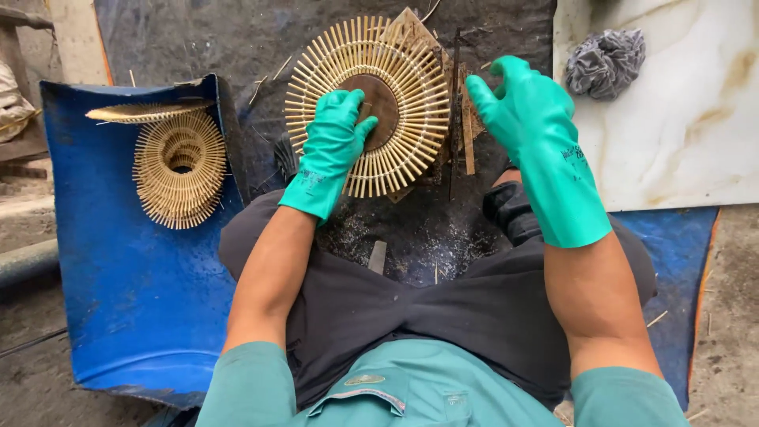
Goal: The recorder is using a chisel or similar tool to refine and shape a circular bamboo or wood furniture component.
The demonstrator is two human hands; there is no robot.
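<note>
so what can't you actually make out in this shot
Head view, the only one:
- Brown centre of the round slat piece: partly under the left hand.
- Flat pieces beneath that piece: mostly covered by it.
- Stacked slat rings: count unclear, overlapping.
- Right hand: hovers open, palm side hidden.

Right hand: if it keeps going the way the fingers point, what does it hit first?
The right hand points up and left, fingers curled. First in that line are the thin dark sticks beside the round bamboo piece, then the piece's rim. Depth is unclear; the hand may be above them.
</note>
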